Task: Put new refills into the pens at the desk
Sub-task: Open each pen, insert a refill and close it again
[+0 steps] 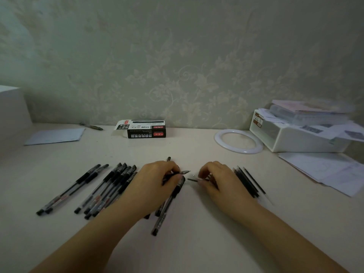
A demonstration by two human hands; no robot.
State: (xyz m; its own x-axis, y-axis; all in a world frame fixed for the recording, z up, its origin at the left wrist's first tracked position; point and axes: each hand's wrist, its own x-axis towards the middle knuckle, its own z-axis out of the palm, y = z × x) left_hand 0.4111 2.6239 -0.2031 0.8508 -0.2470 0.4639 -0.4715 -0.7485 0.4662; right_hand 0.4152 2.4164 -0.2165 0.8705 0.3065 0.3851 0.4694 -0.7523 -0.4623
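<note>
My left hand (159,177) pinches the tip end of a pen, whose metal point (186,172) sticks out to the right. My right hand (214,177) grips a thin black refill (192,180) that points left toward that tip. A capped black pen (170,201) lies just below my left hand. Several more black gel pens (110,189) lie in a row to the left, and two more (74,190) lie farther left. Several loose refills (247,182) lie to the right of my right hand.
A black and white pen box (145,129) stands open at the back by the wall. A white ring (238,140), a white organiser with papers (295,134) and loose sheets (334,170) fill the right side. A paper sheet (55,135) and a lone pen (91,126) lie back left.
</note>
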